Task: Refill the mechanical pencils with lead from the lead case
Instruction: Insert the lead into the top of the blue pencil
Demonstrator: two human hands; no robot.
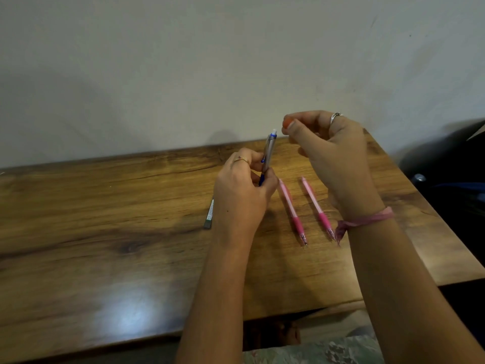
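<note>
Left hand (242,190) grips blue pencil (267,156) upright, eraser end up. Right hand (328,153) hovers just right of its top, fingertips pinched; holding lead or cap, cannot tell. Two pink pencils (291,211) (317,208) lie right of blue pencil on desk (105,232); lead case (209,214) lies left. Judgement: first refill underway, pink ones likely left.

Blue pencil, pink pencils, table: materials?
Blue pencil, gripped by the left hand: silvery barrel, metal or metallic-finish plastic; the blur leaves it open. White cap looks like an eraser.
Pink pencils: plastic, pale barrels, darker pink grip sections, possibly rubber.
Table: wood or wood-look laminate, glossy; grain and a bright glare patch show.
</note>
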